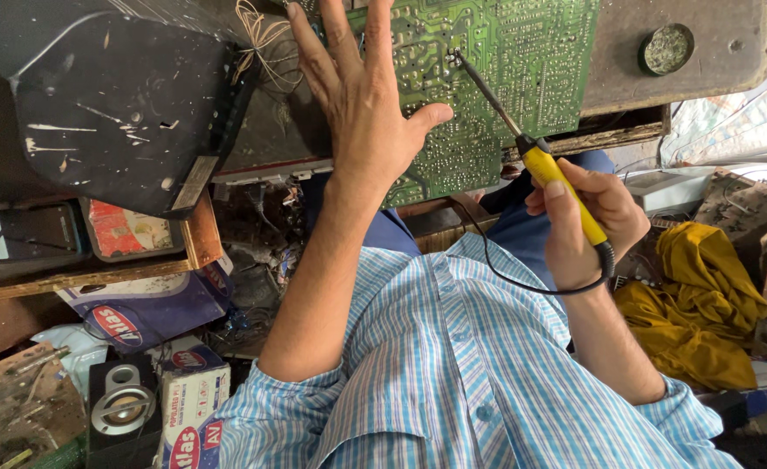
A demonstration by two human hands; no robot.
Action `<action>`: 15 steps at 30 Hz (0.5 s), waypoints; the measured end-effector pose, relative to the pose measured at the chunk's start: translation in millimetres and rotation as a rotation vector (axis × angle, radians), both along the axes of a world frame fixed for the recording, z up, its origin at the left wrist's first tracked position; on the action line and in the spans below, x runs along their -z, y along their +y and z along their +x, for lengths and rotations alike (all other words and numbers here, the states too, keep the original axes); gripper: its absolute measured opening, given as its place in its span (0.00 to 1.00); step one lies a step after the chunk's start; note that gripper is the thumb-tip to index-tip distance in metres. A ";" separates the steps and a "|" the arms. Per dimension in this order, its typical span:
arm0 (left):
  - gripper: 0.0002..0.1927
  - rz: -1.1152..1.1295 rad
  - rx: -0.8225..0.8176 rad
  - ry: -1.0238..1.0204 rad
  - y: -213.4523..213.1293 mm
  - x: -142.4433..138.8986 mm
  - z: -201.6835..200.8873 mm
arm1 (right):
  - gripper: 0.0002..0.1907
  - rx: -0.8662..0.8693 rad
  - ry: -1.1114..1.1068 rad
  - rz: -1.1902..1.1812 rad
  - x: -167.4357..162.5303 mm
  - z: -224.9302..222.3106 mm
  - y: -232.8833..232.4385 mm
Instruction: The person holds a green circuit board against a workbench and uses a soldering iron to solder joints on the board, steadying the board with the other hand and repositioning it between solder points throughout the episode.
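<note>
Soldering a joint on the circuit board [505, 78]

Our left hand [362, 104] lay open, steadying it; our right hand [588, 221] gripped the soldering iron [540, 161], needing steady tip contact.

Your shirt [453, 382] is striped blue and white. The circuit board [522, 61] is green with silvery dots, the soldering iron [566, 195] has a yellow handle, and the cloth [705, 304] is mustard yellow.

Electronics repair workshop, green circuit board [496, 69], soldering iron [540, 156], cluttered spare parts

head cam | 1 view | looks down, close over circuit board [488, 78]
</note>
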State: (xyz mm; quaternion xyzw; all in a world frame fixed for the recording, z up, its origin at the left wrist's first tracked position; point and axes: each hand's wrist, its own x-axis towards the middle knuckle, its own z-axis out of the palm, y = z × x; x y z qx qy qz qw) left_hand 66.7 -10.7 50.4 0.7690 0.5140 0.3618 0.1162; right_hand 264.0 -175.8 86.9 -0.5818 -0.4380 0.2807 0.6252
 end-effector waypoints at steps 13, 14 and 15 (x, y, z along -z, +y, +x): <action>0.68 -0.014 0.000 -0.025 -0.9 -10.1 -0.5 | 0.06 0.073 -0.617 0.091 -65.0 6.2 5.5; 0.68 -0.012 0.004 -0.029 -1.1 -11.1 0.0 | 0.06 0.110 -0.536 0.137 -64.9 19.4 5.1; 0.68 -0.018 -0.005 -0.021 -1.0 -11.5 0.4 | 0.06 0.149 -0.419 0.136 -65.2 33.1 -0.5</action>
